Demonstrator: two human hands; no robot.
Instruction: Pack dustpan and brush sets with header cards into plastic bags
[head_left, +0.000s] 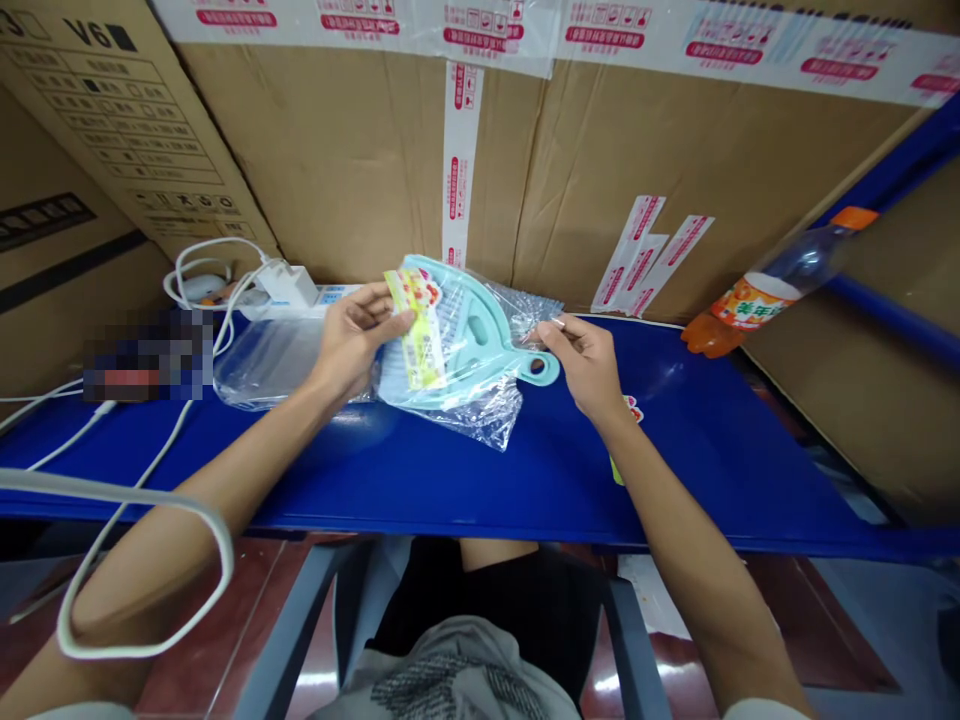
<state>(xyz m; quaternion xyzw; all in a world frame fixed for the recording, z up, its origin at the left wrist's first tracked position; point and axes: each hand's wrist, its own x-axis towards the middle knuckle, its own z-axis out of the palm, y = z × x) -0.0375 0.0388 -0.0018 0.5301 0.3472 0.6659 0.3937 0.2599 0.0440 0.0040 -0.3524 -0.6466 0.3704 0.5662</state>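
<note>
A mint-green dustpan [487, 325] with a looped handle lies inside a clear plastic bag [491, 425], held just above the blue table. Bluish bristles, apparently of a small brush, show through the bag on the left. My left hand [360, 325] is closed at the left side, its thumb over a yellow-green label card [420, 335] with red pictures. My right hand [581, 355] pinches the bag's right edge, beside the dustpan's handle. Its fingertips are close together on the crinkled film. Part of another printed card [634, 408] shows from behind my right forearm.
A clear plastic container [274, 360] sits left on the blue table [465, 490]. Behind it are a white charger [289, 285] and loose cables; one white cable [225, 560] loops over my left forearm. An orange drink bottle [757, 300] leans at right. Large cardboard boxes [360, 150] wall the back.
</note>
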